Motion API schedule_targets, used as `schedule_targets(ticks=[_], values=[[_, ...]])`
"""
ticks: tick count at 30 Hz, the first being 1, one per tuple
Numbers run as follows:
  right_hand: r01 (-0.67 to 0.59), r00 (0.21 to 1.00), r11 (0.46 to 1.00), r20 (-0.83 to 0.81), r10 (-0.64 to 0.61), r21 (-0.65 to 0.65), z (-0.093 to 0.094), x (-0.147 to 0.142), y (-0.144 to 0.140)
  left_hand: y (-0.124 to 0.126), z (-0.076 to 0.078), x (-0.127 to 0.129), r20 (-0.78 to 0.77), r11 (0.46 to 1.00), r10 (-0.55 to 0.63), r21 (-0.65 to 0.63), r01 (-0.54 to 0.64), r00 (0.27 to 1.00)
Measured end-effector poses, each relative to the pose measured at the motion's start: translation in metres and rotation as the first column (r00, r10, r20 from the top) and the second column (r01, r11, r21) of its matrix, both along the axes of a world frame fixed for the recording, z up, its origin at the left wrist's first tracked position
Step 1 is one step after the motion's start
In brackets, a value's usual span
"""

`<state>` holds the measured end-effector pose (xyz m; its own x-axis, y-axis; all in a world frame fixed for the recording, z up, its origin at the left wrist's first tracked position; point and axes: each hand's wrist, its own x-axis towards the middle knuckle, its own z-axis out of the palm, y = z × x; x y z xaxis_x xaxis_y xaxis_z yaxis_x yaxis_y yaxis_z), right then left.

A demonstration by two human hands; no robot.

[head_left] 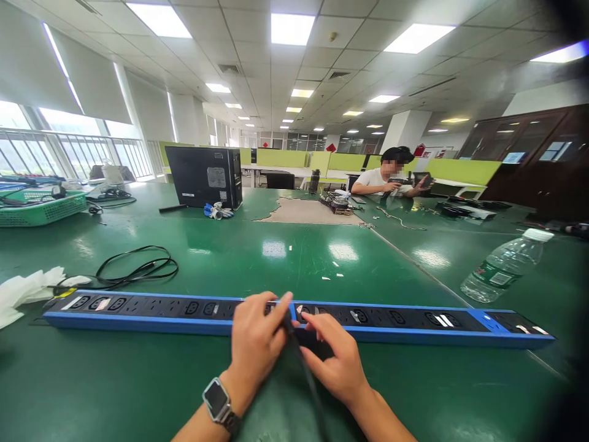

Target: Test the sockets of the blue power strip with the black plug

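A long blue power strip (427, 336) with a black socket face lies across the green table in front of me. At its middle, my left hand (257, 334) is closed, its thumb and fingers pinching the end of a black power cord (307, 377). The cord runs down from there toward the bottom of the view, partly blurred. My right hand (335, 356) is just to the right, thumb and fingers apart, close to the cord end and the strip's front side. Whether its fingertips touch the strip cannot be made out. Several sockets carry small white stickers.
A plastic water bottle (499, 273) leans at the right. Behind the strip's left end lies a coiled black cable (138, 270), beside white tissue (27, 291). Farther back are a green basket (46, 212), a black computer case (197, 175) and a seated person (375, 178).
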<state>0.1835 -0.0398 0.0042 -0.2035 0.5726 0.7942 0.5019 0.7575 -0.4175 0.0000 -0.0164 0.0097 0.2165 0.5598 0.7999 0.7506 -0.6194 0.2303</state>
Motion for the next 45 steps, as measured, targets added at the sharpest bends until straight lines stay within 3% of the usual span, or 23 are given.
schedule_targets(ticks=[3,6,9,14,24,40,45], values=[[0.062,0.997,0.997,-0.037,-0.064,-0.042,-0.003,0.009,0.002,0.005,0.005,-0.04,0.072,0.986,0.166,-0.028,-0.165,0.983],[0.089,0.993,0.994,-0.071,-0.093,-0.06,-0.004,0.012,0.003,0.004,0.002,-0.079,0.216,0.973,0.218,-0.122,-0.196,0.952],[0.09,0.991,0.993,-0.089,-0.097,-0.074,-0.003,0.009,0.002,0.001,-0.004,-0.099,0.309,0.924,0.321,-0.309,-0.225,0.895],[0.086,0.991,0.991,-0.095,-0.095,-0.099,-0.002,0.006,0.002,0.004,-0.009,-0.099,0.23,0.922,0.23,-0.361,-0.136,0.946],[0.087,0.992,0.989,-0.082,-0.097,-0.123,-0.001,0.004,0.001,0.014,0.003,-0.104,0.091,0.92,0.08,-0.391,-0.039,0.993],[0.107,0.99,0.984,-0.077,-0.119,-0.144,0.001,0.003,0.0,0.015,-0.016,-0.11,-0.091,0.963,0.097,-0.245,-0.116,0.991],[0.12,0.989,0.983,-0.072,-0.131,-0.14,0.003,0.002,0.001,0.016,-0.016,-0.108,-0.036,0.964,0.095,-0.245,-0.101,0.995]])
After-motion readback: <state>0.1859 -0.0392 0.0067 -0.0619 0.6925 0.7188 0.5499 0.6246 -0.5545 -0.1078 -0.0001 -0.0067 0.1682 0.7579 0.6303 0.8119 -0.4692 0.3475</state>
